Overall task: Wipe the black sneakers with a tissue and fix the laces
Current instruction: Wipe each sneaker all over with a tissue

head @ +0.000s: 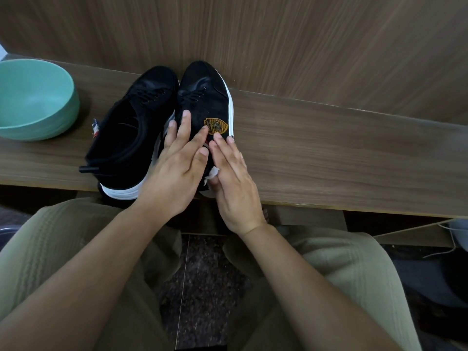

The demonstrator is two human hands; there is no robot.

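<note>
Closest to the camera are the two forearms coming in over the lap, and both hands sit on the right sneaker. The right hand lies flat with straight fingers close together on the shoe's outer side, and a scrap of white tissue pokes out just under its thumb side, so I'd say it's pressing the tissue to the shoe rather than pinching it. The left hand has its fingers straight and a bit spread, laid across the collar of that same shoe and steadying it. Both sets of fingertips end right beside the gold badge.

Progress-wise, my guess is we're mid-wipe on the right shoe's side panel. Can't tell how clean either shoe is; black fabric hides everything. The left sneaker, just left of the left hand's fingers and touching its twin, has a lace end hanging loose near the heel, so the laces look not yet sorted.

Both shoes stand on their soles on the wooden shelf, heels at the near edge and toes pointing away toward the wood panel behind, with their long axes running near to far. Well off to the left of the fingers sits a green bowl.
</note>
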